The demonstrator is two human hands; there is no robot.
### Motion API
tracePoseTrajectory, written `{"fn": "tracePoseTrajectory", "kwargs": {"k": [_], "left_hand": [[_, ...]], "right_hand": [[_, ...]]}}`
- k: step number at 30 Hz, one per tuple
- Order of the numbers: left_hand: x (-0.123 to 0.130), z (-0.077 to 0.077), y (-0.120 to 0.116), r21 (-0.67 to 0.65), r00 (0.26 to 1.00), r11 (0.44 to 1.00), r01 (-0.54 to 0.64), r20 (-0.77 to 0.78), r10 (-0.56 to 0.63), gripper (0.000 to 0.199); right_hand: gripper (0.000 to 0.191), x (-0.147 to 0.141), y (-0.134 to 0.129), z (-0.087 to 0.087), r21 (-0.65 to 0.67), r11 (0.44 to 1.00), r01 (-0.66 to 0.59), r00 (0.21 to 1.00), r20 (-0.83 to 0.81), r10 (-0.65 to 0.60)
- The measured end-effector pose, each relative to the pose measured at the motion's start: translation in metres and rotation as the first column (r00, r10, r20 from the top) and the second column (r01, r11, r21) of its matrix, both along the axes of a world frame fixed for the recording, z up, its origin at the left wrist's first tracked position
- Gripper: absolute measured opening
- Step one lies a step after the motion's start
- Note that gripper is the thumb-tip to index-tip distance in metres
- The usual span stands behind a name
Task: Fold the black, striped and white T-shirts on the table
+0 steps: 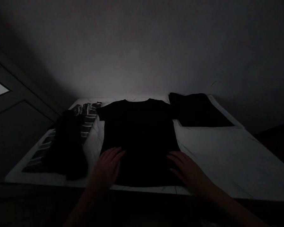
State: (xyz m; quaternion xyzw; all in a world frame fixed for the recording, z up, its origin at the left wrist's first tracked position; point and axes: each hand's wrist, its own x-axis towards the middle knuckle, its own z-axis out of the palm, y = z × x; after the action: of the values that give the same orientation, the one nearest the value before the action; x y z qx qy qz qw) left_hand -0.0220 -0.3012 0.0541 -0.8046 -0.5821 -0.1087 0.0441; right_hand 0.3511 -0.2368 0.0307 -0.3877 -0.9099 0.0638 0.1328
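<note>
A black T-shirt (139,135) lies spread flat on the white marbled table (210,154), its neckline toward the wall and its hem near the front edge. My left hand (110,162) rests on the shirt's lower left side, fingers stretched out over the cloth. On the lower right side lies my right hand (183,165), its fingers extended and slightly apart. Neither hand grips the fabric. The picture is very dark, so folds in the black cloth are hidden.
At the left, a dark garment (66,145) lies loosely over a striped garment (87,121). Folded black cloth (201,110) sits at the back right, close to the right sleeve. A grey wall (132,56) rises behind the table, with a door (16,104) at far left.
</note>
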Motion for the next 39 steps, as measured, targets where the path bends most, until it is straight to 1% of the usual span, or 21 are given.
{"fn": "tracePoseTrajectory", "kwargs": {"k": [2, 3, 5, 7, 8, 10, 11, 13, 15, 16, 17, 19, 21, 23, 25, 27, 29, 32, 35, 37, 39], "left_hand": [[0.018, -0.016, 0.011, 0.033, 1.0, 0.999, -0.009, -0.013, 0.01, 0.051], [0.022, -0.025, 0.013, 0.028, 1.0, 0.999, -0.017, -0.025, 0.018, 0.054], [0.022, -0.041, 0.011, 0.0, 0.998, 0.999, -0.043, -0.036, 0.043, 0.057], [0.014, -0.051, 0.005, -0.033, 0.998, 0.998, -0.059, -0.023, 0.059, 0.058], [0.009, -0.053, 0.002, -0.046, 0.998, 0.997, -0.066, -0.007, 0.066, 0.058], [-0.001, -0.054, -0.001, -0.051, 0.994, 0.994, -0.097, 0.04, 0.099, 0.057], [-0.005, -0.053, -0.001, -0.044, 0.988, 0.99, -0.133, 0.071, 0.136, 0.055], [-0.013, -0.048, 0.001, -0.018, 0.956, 0.966, -0.257, 0.142, 0.257, 0.05], [-0.018, -0.044, 0.004, 0.008, 0.896, 0.914, -0.406, 0.201, 0.396, 0.046], [-0.02, -0.041, 0.006, 0.018, 0.862, 0.881, -0.473, 0.215, 0.458, 0.045], [-0.022, -0.039, 0.007, 0.027, 0.832, 0.849, -0.527, 0.218, 0.509, 0.044], [-0.026, -0.035, 0.012, 0.045, 0.794, 0.803, -0.595, 0.193, 0.577, 0.043], [-0.032, -0.03, 0.021, 0.035, 0.782, 0.786, -0.617, 0.134, 0.608, 0.044], [-0.041, -0.021, 0.04, -0.02, 0.786, 0.788, -0.616, 0.057, 0.616, 0.048], [-0.052, -0.01, 0.067, -0.105, 0.796, 0.791, -0.602, -0.007, 0.605, 0.052], [-0.062, 0.001, 0.099, -0.175, 0.8, 0.784, -0.595, -0.034, 0.599, 0.051], [-0.07, 0.009, 0.13, -0.214, 0.776, 0.754, -0.621, -0.037, 0.629, 0.05], [-0.072, 0.008, 0.159, -0.214, 0.702, 0.685, -0.696, -0.003, 0.712, 0.054], [-0.068, 0.0, 0.167, -0.199, 0.658, 0.65, -0.733, 0.034, 0.752, 0.056], [-0.066, -0.005, 0.165, -0.215, 0.652, 0.644, -0.734, 0.041, 0.757, 0.051], [-0.065, -0.006, 0.159, -0.242, 0.662, 0.65, -0.721, 0.036, 0.748, 0.044]], "right_hand": [[0.056, -0.005, 0.007, -0.017, 0.07, 0.994, -0.079, 0.997, 0.031, 0.077], [0.064, -0.004, 0.007, -0.025, 0.08, 0.989, -0.125, 0.991, 0.057, 0.12], [0.073, 0.003, 0.004, -0.035, 0.05, 0.979, -0.199, 0.975, 0.109, 0.193], [0.076, 0.014, 0.0, -0.035, -0.024, 0.971, -0.236, 0.96, 0.151, 0.237], [0.077, 0.019, -0.001, -0.032, -0.069, 0.968, -0.243, 0.953, 0.168, 0.251], [0.077, 0.026, 0.005, -0.016, -0.177, 0.95, -0.256, 0.937, 0.197, 0.289], [0.075, 0.026, 0.013, -0.005, -0.238, 0.934, -0.266, 0.926, 0.207, 0.316], [0.061, 0.013, 0.037, 0.021, -0.353, 0.889, -0.292, 0.902, 0.205, 0.379], [0.042, -0.02, 0.073, 0.046, -0.414, 0.85, -0.325, 0.891, 0.168, 0.422], [0.036, -0.045, 0.094, 0.056, -0.409, 0.849, -0.336, 0.897, 0.137, 0.421], [0.032, -0.075, 0.116, 0.064, -0.39, 0.851, -0.353, 0.898, 0.113, 0.424], [0.028, -0.145, 0.161, 0.071, -0.334, 0.869, -0.365, 0.906, 0.088, 0.415], [0.024, -0.222, 0.203, 0.068, -0.28, 0.904, -0.323, 0.934, 0.062, 0.353], [0.022, -0.293, 0.236, 0.059, -0.258, 0.94, -0.221, 0.971, 0.032, 0.237], [0.027, -0.351, 0.258, 0.049, -0.242, 0.953, -0.181, 0.982, 0.003, 0.187], [0.033, -0.393, 0.272, 0.04, -0.242, 0.956, -0.164, 0.986, -0.026, 0.162], [0.04, -0.421, 0.281, 0.032, -0.256, 0.954, -0.155, 0.988, -0.055, 0.146], [0.046, -0.446, 0.29, 0.023, -0.295, 0.943, -0.153, 0.987, -0.099, 0.129], [0.045, -0.455, 0.298, 0.016, -0.34, 0.927, -0.157, 0.981, -0.164, 0.106], [0.041, -0.454, 0.303, 0.012, -0.368, 0.916, -0.159, 0.971, -0.227, 0.078], [0.033, -0.449, 0.307, 0.009, -0.384, 0.91, -0.158, 0.95, -0.31, 0.034]]}}
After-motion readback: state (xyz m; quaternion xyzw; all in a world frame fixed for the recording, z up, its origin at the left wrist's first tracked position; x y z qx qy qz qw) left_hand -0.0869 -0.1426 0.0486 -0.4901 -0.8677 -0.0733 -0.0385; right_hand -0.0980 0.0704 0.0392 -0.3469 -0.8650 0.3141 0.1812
